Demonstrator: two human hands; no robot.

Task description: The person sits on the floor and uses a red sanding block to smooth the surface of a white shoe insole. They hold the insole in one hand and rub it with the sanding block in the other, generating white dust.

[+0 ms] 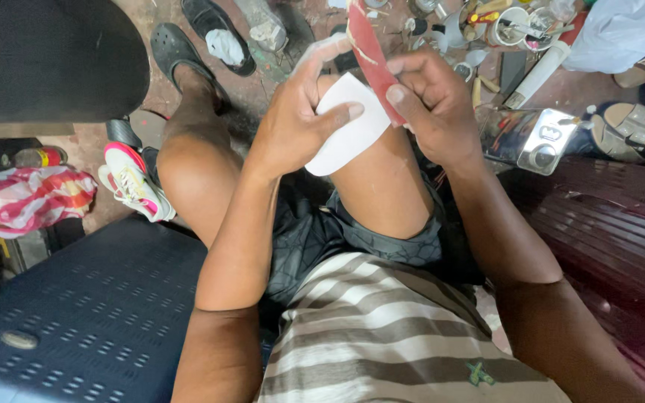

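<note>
Hands work at upper centre: left hand [293, 119] grips the white insole piece [345, 127], right hand [431, 104] pinches the red strip [367, 52]. A weak pinch may let the strip slip crooked.

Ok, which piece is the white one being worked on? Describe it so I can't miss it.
Look above the bare knees, where both hands meet. The flat white rounded sheet is pinched under the left hand, touching the red strip that the right hand holds. It alone is plain white and unmarked.

Soft even daylight, glare on metal box [545, 140] top right, edges bent by wide lens.
</note>
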